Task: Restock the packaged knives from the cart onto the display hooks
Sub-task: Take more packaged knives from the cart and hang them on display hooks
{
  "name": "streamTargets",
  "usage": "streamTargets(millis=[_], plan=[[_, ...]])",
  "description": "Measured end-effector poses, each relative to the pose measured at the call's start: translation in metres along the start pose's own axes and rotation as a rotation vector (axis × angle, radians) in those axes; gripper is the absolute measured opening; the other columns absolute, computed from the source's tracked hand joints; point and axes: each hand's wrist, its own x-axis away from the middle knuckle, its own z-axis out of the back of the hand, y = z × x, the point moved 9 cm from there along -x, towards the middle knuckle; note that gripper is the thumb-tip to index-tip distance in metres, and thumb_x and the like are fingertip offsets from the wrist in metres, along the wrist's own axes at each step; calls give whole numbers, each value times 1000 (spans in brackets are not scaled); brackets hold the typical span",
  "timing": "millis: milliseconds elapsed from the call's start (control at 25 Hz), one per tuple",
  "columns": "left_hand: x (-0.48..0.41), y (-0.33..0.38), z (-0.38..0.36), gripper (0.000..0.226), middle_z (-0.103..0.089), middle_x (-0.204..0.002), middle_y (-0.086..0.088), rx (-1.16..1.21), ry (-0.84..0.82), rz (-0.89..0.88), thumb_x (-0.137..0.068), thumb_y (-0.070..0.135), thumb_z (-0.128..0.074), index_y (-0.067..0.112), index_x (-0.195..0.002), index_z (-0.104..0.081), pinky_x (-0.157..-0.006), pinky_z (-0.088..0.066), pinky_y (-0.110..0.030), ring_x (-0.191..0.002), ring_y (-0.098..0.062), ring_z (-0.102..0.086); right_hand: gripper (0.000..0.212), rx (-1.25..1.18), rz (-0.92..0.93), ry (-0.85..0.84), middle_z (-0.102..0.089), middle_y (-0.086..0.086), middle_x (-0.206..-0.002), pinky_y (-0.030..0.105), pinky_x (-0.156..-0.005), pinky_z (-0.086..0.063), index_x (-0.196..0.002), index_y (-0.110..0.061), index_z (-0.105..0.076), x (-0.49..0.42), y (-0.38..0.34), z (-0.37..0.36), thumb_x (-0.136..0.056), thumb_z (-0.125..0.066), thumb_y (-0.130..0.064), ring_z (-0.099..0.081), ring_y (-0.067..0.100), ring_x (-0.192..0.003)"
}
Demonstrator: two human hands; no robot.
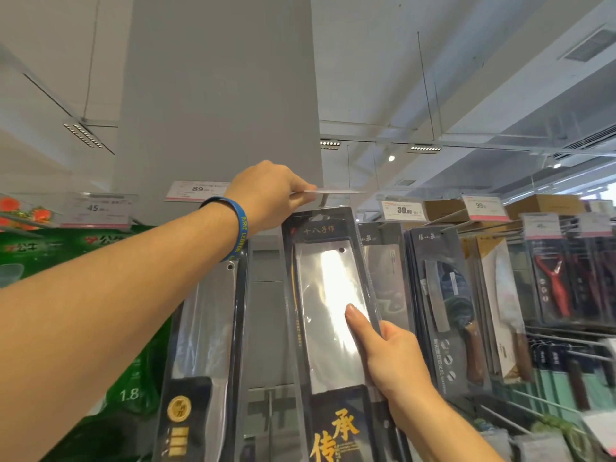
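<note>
A packaged cleaver (pixel 328 315) in a dark card with a clear blister hangs upright at the middle of the display, its top hole just under a hook's price tag holder (pixel 336 192). My right hand (pixel 393 358) grips the package's right edge, thumb across the blister front. My left hand (pixel 270 195), with a blue wristband, reaches up and pinches the left end of the tag holder, lifting it flat. The hook (pixel 322 202) itself is mostly hidden behind the package top. Another packaged knife (pixel 206 345) hangs to the left, under my left forearm.
More packaged knives (pixel 443 305) and red peelers (pixel 553 285) hang on hooks to the right, under price tags (pixel 401 210). A grey pillar (pixel 220 95) rises behind the display. Green packages (pixel 66 248) fill the left side.
</note>
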Motion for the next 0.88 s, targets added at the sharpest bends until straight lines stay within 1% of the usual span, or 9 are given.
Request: streamTargets(millis=[80, 200, 400, 520, 600, 680, 720, 800, 880], plan=[[0, 2, -1, 33, -69, -125, 6, -12, -16, 6, -100, 49, -48, 39, -127, -65, -81, -52, -31, -107, -24, -65, 68, -30, -19, -24, -33, -14, -45, 26, -52, -30, -61, -22, -30, -2, 2, -1, -72, -69, -77, -30, 6, -43], [-1, 1, 1, 32, -68, -125, 6, -5, -28, 10, -100, 48, -49, 39, -126, -65, -81, -53, -31, -106, -23, -66, 68, -38, -35, -47, -35, -11, -49, 31, -56, -31, -61, -22, -33, -5, 2, -2, -70, -68, -80, -33, 9, -48], [2, 2, -2, 33, -72, -119, 3, 2, -37, 23, -100, 49, -48, 40, -126, -65, -84, -57, -39, -101, -25, -66, 66, -19, -30, -53, -33, -14, -37, 25, -48, -28, -55, -24, -30, -6, 5, -1, -64, -64, -79, -32, 4, -35], [1, 0, 0, 32, -71, -120, 5, 19, -33, 35, -100, 48, -49, 39, -125, -66, -83, -56, -36, -102, -23, -66, 66, -66, -53, -61, -36, -14, -39, 30, -53, -29, -51, -26, -32, -7, 9, -5, -61, -67, -81, -35, 4, -37], [3, -1, -1, 32, -72, -119, 4, 29, -24, 43, -100, 48, -49, 38, -125, -67, -81, -56, -34, -99, -23, -66, 68, -69, -60, -72, -45, -13, -44, 31, -55, -34, -55, -21, -38, -9, 12, -5, -59, -67, -82, -41, 3, -42], [3, 0, -3, 31, -73, -117, 2, 27, -17, 44, -100, 48, -49, 38, -124, -67, -81, -57, -36, -96, -25, -66, 78, -95, -84, -102, -68, 0, -65, 33, -64, -45, -66, -7, -58, -14, 20, -6, -59, -71, -83, -59, 9, -61], [3, 0, -3, 31, -73, -116, 1, 23, -14, 42, -100, 48, -49, 39, -123, -68, -81, -57, -38, -96, -26, -66, 85, -108, -110, -121, -76, 7, -84, 34, -74, -52, -81, -1, -68, -15, 22, -7, -60, -73, -83, -68, 13, -76], [0, -1, -1, 31, -73, -114, 1, 18, -4, 44, -100, 48, -49, 38, -122, -68, -80, -57, -39, -94, -26, -66, 91, -121, -161, -147, -78, 7, -107, 43, -94, -57, -111, -4, -75, -17, 22, -7, -63, -75, -82, -73, 22, -100], [-1, -2, 0, 31, -74, -113, 0, 19, 8, 49, -100, 49, -49, 38, -120, -70, -80, -57, -38, -94, -27, -65, 81, -138, -174, -148, -80, 2, -95, 45, -93, -59, -105, -7, -78, -21, 19, -3, -66, -76, -77, -77, 22, -91]])
